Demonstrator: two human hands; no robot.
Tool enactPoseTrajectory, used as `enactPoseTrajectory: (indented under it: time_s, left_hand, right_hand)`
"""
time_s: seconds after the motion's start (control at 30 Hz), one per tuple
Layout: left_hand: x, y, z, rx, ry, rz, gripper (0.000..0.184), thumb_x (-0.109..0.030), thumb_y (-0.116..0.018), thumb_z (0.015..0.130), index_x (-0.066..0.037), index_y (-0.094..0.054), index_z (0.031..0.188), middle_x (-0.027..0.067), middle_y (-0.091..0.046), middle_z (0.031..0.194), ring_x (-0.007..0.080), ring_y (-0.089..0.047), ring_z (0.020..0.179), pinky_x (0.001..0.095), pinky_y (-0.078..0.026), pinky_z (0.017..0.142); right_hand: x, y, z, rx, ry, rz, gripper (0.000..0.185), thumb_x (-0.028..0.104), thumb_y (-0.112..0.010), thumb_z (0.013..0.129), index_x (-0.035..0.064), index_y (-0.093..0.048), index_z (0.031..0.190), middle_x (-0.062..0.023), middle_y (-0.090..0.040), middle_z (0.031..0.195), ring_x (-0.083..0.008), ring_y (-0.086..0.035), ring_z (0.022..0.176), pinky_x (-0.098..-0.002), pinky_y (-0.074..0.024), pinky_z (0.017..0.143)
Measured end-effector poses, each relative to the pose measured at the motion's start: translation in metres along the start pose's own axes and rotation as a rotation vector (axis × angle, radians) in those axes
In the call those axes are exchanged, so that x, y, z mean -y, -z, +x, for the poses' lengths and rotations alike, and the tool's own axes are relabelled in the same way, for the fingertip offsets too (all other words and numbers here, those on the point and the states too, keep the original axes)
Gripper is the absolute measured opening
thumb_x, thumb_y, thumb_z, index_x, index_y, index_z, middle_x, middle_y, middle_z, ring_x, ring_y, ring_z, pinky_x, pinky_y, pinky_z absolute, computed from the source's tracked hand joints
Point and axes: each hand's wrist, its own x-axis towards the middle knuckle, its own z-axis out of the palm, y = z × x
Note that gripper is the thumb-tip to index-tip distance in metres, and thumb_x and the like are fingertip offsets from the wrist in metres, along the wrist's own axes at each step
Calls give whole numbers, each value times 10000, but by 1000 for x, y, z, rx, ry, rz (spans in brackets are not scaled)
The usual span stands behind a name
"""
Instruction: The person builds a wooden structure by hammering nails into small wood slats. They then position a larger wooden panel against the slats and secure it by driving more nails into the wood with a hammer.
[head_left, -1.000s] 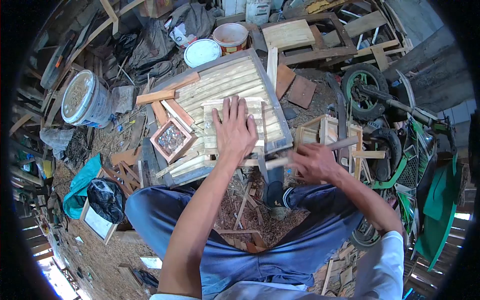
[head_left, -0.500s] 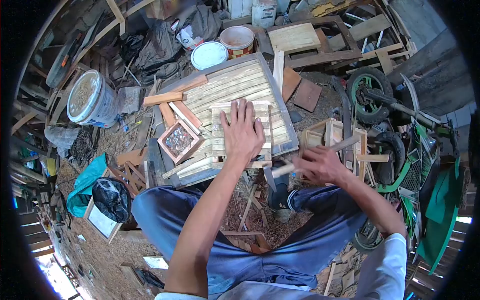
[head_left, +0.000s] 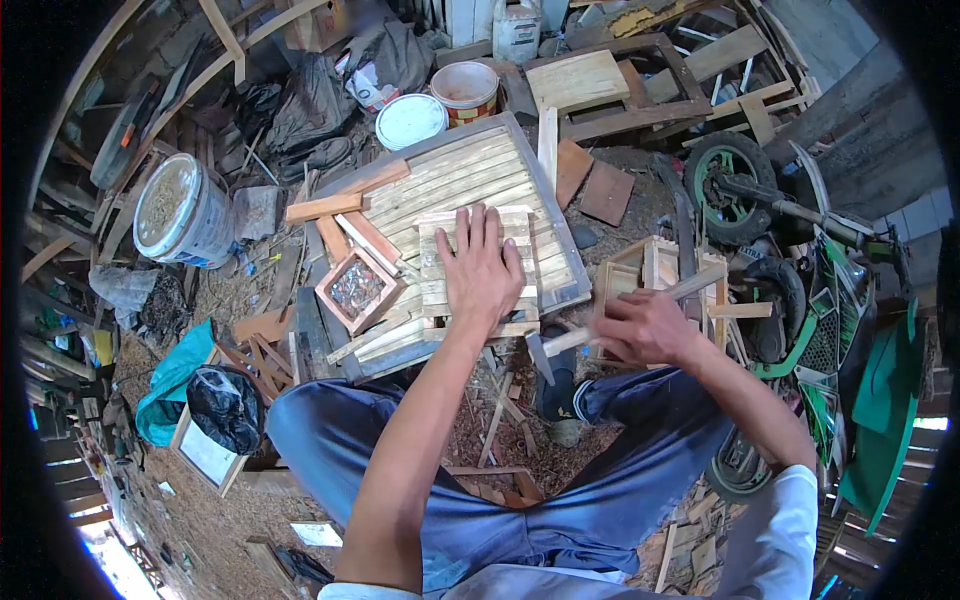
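Note:
My left hand [head_left: 482, 272] lies flat with spread fingers on a small slatted wooden panel [head_left: 432, 262]. That panel rests on a larger slatted board [head_left: 455, 172] with a grey frame. My right hand [head_left: 645, 328] is wrapped round the wooden handle of a hammer [head_left: 568, 341]. The hammer's head is just off the near right corner of the small panel, beside its edge; whether they touch I cannot tell. Left of my left hand stands a square wooden box [head_left: 376, 318] filled with nails or similar small metal bits. Several wood strips [head_left: 327, 203] lie behind the box.
A white bucket [head_left: 168, 212] stands at left, with two more tubs [head_left: 466, 86] at the back. Wooden frames [head_left: 622, 268] lie beyond my right hand, close to a green motorbike [head_left: 815, 330]. A black bag [head_left: 225, 405] sits near my left knee. Wood scraps litter the ground.
The view has shifted slightly. My left hand stays on the small panel, and my right hand still grips the hammer near the panel's corner, with hardly any movement.

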Motion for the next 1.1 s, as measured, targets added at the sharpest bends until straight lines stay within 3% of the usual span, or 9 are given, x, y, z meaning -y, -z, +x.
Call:
enactPoseTrajectory:
  time_s: [0.17,0.27,0.53,0.67,0.8,0.83,0.93,0.97,1.1]
  left_hand:
    - [0,-1,1,18,19,-17,566,-309,-387,959,-27,-388,1449,162,-364,1527,331,-254,1455,578,-125,1178]
    - [0,0,0,29,14,-7,566,-311,-384,962,-25,-389,1450,162,-361,1531,332,-257,1454,575,-122,1180]
    - [-1,-2,1,13,22,2,558,-317,-396,963,-34,-398,1445,146,-365,1530,326,-249,1459,574,-131,1178]
    - [2,0,1,-1,15,-10,562,-317,-410,954,-30,-413,1436,148,-377,1521,328,-257,1454,584,-138,1173]
    - [-1,-3,1,-26,9,-23,564,-307,-419,948,-12,-427,1428,156,-408,1498,332,-283,1441,599,-150,1166]
    - [0,-4,0,-31,10,-30,562,-307,-417,950,-13,-428,1429,154,-408,1498,330,-285,1440,599,-151,1166]
    - [0,-3,1,-39,16,-24,555,-305,-407,956,-22,-424,1433,143,-404,1504,327,-288,1439,596,-144,1168]
    - [0,-3,1,-33,21,-26,555,-305,-406,956,-23,-423,1433,141,-403,1506,326,-288,1440,594,-143,1169]
    - [-1,-2,0,-26,28,-41,558,-311,-402,956,-24,-419,1435,136,-402,1507,321,-279,1444,585,-141,1173]
  right_hand:
    - [-10,-6,-6,162,-151,-104,285,343,-618,905,154,-625,1117,-60,-603,799,-272,-643,677,-414,-504,517]
    - [3,-9,-9,46,-47,-64,287,347,-609,915,149,-625,1122,-59,-613,784,-273,-642,654,-415,-503,508]
    - [1,-17,-6,46,-238,0,261,361,-603,930,138,-660,1055,-92,-637,774,-310,-642,609,-443,-496,506]
    - [2,8,3,-20,-339,60,270,324,-618,929,105,-634,1085,-149,-666,849,-357,-652,653,-470,-514,579]
    - [45,16,8,-115,-778,584,298,301,-574,981,44,-574,1131,-203,-660,863,-316,-653,649,-425,-496,587]
    - [45,3,4,-191,-752,603,315,306,-546,1005,39,-534,1172,-126,-615,771,-218,-571,568,-355,-441,513]
    - [76,-16,12,-215,-1241,1411,301,324,-528,1020,68,-511,1176,-19,-515,723,-117,-453,519,-280,-368,453]
    - [89,-21,15,-327,-1277,1557,275,346,-511,1028,96,-506,1141,40,-424,720,-54,-372,515,-221,-303,435]
    - [122,-55,10,-609,-1425,1882,232,361,-492,1034,131,-507,1050,44,-383,682,-42,-305,481,-198,-244,396]
